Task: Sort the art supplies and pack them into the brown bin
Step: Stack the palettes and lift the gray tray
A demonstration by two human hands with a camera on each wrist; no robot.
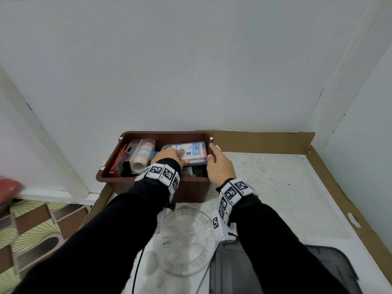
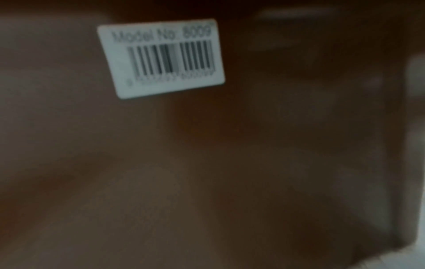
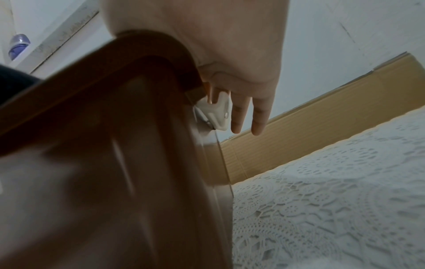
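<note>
You're working on a white lace cloth (image 1: 275, 187) laid in a shallow cardboard tray (image 1: 265, 141), its flaps standing along the pale wall (image 1: 191, 60). Near you lie a clear round plastic lid (image 1: 184, 240) (faintly marked around its rim) and a dark grey lid (image 1: 318, 268); patterned flooring (image 1: 31, 230) shows at left.

Brown bin (image 1: 192, 190) packed nearly full; clear palette (image 1: 184, 238) blocks lower centre; lace table (image 1: 275, 187) at my right open.
</note>
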